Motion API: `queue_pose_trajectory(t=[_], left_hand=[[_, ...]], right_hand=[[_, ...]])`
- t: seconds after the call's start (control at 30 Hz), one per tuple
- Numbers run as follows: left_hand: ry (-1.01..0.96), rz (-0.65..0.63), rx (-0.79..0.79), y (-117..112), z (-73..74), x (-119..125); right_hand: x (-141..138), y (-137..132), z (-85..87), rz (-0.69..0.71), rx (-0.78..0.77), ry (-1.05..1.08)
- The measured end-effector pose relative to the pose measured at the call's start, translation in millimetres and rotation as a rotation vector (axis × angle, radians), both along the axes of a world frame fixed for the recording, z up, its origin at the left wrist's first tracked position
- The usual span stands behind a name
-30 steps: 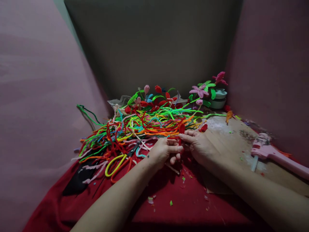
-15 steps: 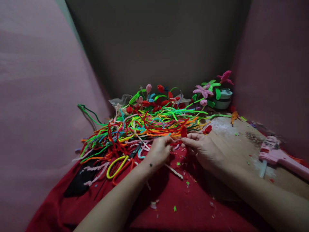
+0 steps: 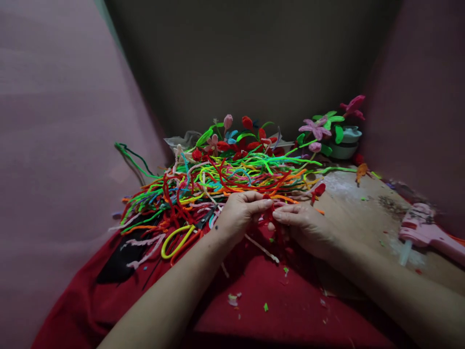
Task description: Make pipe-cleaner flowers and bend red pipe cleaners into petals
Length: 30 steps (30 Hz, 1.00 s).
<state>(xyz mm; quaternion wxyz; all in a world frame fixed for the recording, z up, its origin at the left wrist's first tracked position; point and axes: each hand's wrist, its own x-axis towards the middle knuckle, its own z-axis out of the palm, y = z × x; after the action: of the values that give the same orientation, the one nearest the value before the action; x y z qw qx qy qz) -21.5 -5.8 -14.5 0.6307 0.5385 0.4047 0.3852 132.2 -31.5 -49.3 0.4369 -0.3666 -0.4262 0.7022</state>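
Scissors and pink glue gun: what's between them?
Head view, from left to right: the left hand, a whitish strip over red cloth, a red piece pinched at the fingertips, the right hand, then brown board.

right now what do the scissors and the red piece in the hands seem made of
Scissors: handles likely plastic, smooth yellow and orange; dark blades perhaps metal, too dim to confirm. Red piece: probably pipe cleaner, matte and apparently fuzzy like nearby strands, largely hidden.
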Motion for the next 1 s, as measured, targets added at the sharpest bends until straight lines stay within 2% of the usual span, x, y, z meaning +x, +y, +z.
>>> queue_pose_trajectory(t=[0.2, 0.3, 0.37, 0.5, 0.57, 0.63, 0.73, 0.8, 0.83, 0.93, 1.0], left_hand=[[0.055, -0.128, -0.017, -1, 2.3, -2], [0.113, -0.071, 0.035, -4, 3.3, 0], [0.168, 0.005, 0.154, -7, 0.8, 4], [0.352, 0.181, 0.582, -11, -8.0, 10], [0.391, 0.211, 0.656, -11, -9.0, 10], [0.375, 0.187, 0.547, -9, -6.0, 9], [0.318, 0.049, 0.282, -8, 0.3, 6], [0.326, 0.004, 0.259, -9, 0.9, 6], [0.352, 0.016, 0.328, -10, -0.2, 6], [0.465, 0.094, 0.681, -12, -4.9, 8], [0.501, 0.107, 0.782, -12, -5.5, 9]], right_hand=[[-2, 0, 1.3, -0.058, -0.007, -0.038], [-2, 0, 2.8, -0.061, -0.054, -0.012], [-2, 0, 2.4, -0.048, -0.076, -0.004], [-3, -2, -0.2, -0.093, -0.018, -0.052], [-3, -3, -0.6, -0.127, 0.022, -0.095], [-4, -3, -0.4, -0.115, 0.041, -0.092], [-3, -1, -0.8, -0.064, 0.051, -0.062], [-3, 0, -1.5, -0.081, 0.066, -0.079], [-3, 0, -1.8, -0.098, 0.070, -0.096], [-5, -1, -1.8, -0.152, 0.048, -0.110], [-7, -3, -1.0, -0.170, 0.042, -0.124]])
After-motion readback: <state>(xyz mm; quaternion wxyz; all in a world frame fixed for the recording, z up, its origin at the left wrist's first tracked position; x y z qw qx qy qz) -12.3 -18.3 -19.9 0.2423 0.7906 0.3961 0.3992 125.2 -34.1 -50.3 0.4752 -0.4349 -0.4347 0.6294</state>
